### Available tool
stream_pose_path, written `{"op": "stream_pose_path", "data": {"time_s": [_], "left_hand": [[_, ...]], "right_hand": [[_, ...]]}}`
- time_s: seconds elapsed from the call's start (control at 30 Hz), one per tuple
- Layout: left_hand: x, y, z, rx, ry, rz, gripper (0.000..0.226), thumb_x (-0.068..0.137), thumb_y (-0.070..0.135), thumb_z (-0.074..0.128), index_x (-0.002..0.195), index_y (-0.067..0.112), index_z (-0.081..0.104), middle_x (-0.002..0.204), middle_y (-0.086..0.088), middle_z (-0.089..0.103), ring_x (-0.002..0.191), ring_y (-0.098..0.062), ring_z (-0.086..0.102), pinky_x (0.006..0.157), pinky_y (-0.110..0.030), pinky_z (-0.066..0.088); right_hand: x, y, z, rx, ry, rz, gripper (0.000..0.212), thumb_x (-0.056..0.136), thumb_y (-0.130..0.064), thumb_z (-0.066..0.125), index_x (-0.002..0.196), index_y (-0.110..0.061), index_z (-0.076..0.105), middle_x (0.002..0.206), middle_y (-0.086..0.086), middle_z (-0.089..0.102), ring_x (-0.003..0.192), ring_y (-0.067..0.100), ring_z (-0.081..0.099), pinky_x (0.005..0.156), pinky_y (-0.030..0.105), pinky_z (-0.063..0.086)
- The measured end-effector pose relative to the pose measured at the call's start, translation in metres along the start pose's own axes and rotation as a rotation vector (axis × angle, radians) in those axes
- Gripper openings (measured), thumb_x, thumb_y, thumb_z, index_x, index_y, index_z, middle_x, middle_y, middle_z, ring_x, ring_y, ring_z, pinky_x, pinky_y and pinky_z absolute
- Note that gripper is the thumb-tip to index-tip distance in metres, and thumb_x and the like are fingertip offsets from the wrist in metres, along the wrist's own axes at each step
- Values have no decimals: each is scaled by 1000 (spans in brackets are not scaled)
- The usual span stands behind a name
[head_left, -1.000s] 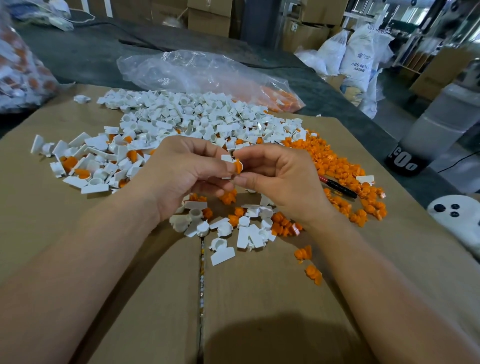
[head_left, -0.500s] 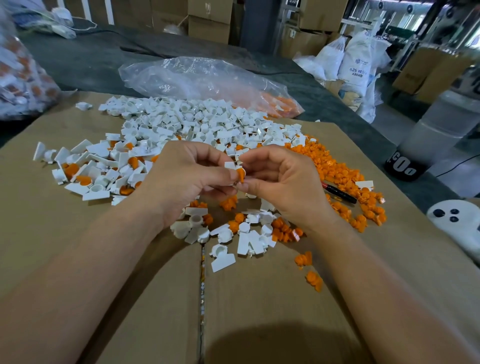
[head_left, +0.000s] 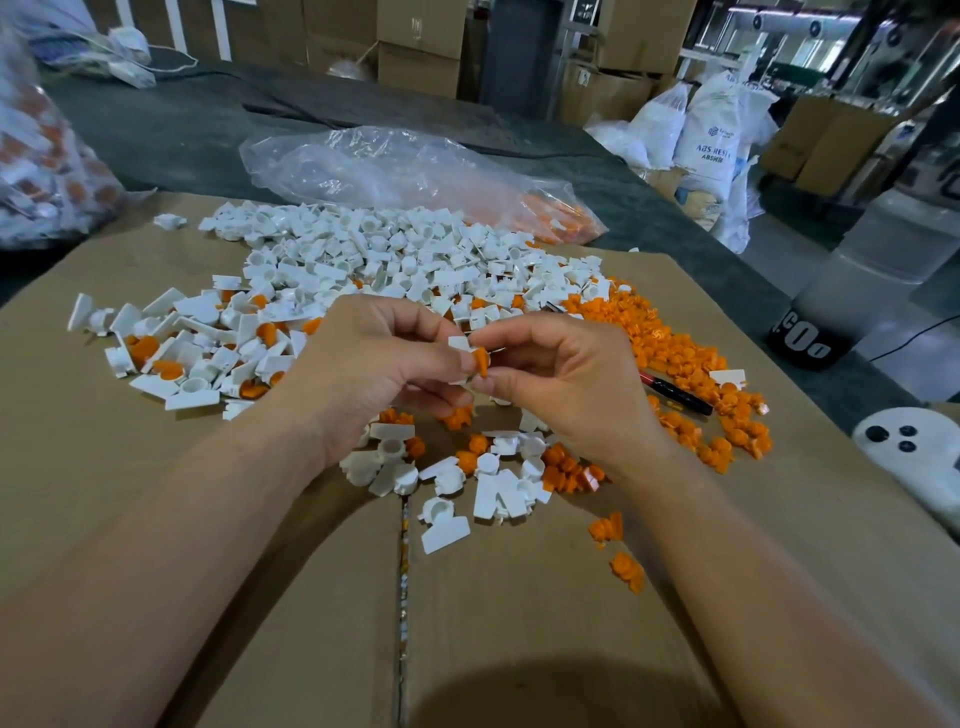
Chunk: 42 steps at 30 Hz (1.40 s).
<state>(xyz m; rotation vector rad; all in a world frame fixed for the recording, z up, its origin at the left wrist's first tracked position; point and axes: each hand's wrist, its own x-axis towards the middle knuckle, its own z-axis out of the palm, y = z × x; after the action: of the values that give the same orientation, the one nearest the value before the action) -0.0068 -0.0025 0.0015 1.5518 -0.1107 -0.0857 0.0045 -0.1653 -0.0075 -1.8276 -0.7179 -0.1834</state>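
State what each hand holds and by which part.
Left hand pinches a white plastic piece, grip hidden; right hand pinches an orange cap by its rim.

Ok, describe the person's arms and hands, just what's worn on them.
Nothing is worn. The left hand and right hand are bare, with no gloves, rings or watch showing. Both forearms are bare too, with no sleeves reaching into view.
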Motion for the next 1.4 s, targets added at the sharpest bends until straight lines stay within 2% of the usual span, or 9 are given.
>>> {"op": "stream_pose_path", "data": {"time_s": [0.17, 0.27, 0.33, 0.43, 0.53, 0.63, 0.97, 1.17, 1.4], "left_hand": [[0, 1, -1, -19, -3, -17, 12, 53, 6, 70, 63, 5, 64, 54, -9, 66, 46, -17, 64, 43, -20, 50], [-1, 1, -1, -12, -12, -30, 8, 58, 2, 70, 63, 5, 64, 54, -11, 66, 46, -17, 64, 43, -21, 51], [-1, 1, 0, -11, -19, -35, 8, 59, 1, 70, 61, 6, 64, 55, -12, 66, 46, -18, 64, 43, -21, 51], [-1, 1, 0, -12, -16, -34, 16, 67, -4, 68, 57, 8, 64, 55, -11, 66, 46, -18, 64, 43, -20, 50], [-1, 1, 1, -13, -17, -34, 21, 68, -5, 68, 55, 10, 65, 55, -12, 66, 46, -18, 64, 43, -21, 51], [-1, 1, 0, -2, -16, -33, 23, 69, -7, 67, 54, 11, 66, 56, -12, 66, 47, -18, 65, 43, -21, 51], [-1, 0, -1, 27, -18, -20, 12, 72, -8, 66, 67, 3, 64, 58, -12, 67, 48, -17, 65, 45, -20, 50], [0, -1, -1, 25, -3, -6, 14, 72, -7, 66, 64, 5, 64, 56, -10, 66, 48, -17, 65, 45, -19, 50], [0, -2, 0, 22, -12, 0, 14, 71, -6, 66, 63, 5, 64, 55, -11, 66, 47, -17, 65, 45, -20, 51]], "right_hand": [[0, 1, 0, 29, -9, -24, 38, 72, 3, 70, 105, -13, 63, 90, 4, 69, 80, 17, 70, 77, 31, 56], [0, 2, -1, 13, 18, -41, 37, 71, 2, 71, 105, -12, 63, 85, -2, 68, 78, 12, 69, 74, 24, 56], [-1, 3, 0, -3, 32, -47, 38, 71, 1, 71, 105, -11, 62, 85, 0, 68, 78, 11, 69, 74, 23, 55], [-1, 4, 0, -16, 42, -53, 36, 71, 0, 71, 105, -9, 63, 84, 2, 69, 77, 11, 69, 74, 26, 56], [-1, 5, 0, -48, 55, -72, 38, 70, 0, 72, 106, -8, 61, 84, 0, 68, 77, 7, 68, 74, 22, 55], [-1, 5, -1, -78, 50, -84, 39, 70, -2, 72, 107, -10, 61, 85, 0, 67, 78, 9, 68, 74, 24, 56], [-1, 6, -1, -169, 30, -116, 34, 72, -5, 72, 105, -7, 64, 86, 2, 68, 79, 11, 67, 75, 25, 56], [-1, 4, -1, -87, -17, -48, 34, 73, -1, 71, 106, -8, 64, 87, 5, 69, 78, 14, 70, 76, 33, 57], [0, 3, 0, -174, 14, -87, 34, 71, -5, 73, 104, -2, 66, 88, 5, 69, 82, 13, 68, 77, 26, 56]]}}
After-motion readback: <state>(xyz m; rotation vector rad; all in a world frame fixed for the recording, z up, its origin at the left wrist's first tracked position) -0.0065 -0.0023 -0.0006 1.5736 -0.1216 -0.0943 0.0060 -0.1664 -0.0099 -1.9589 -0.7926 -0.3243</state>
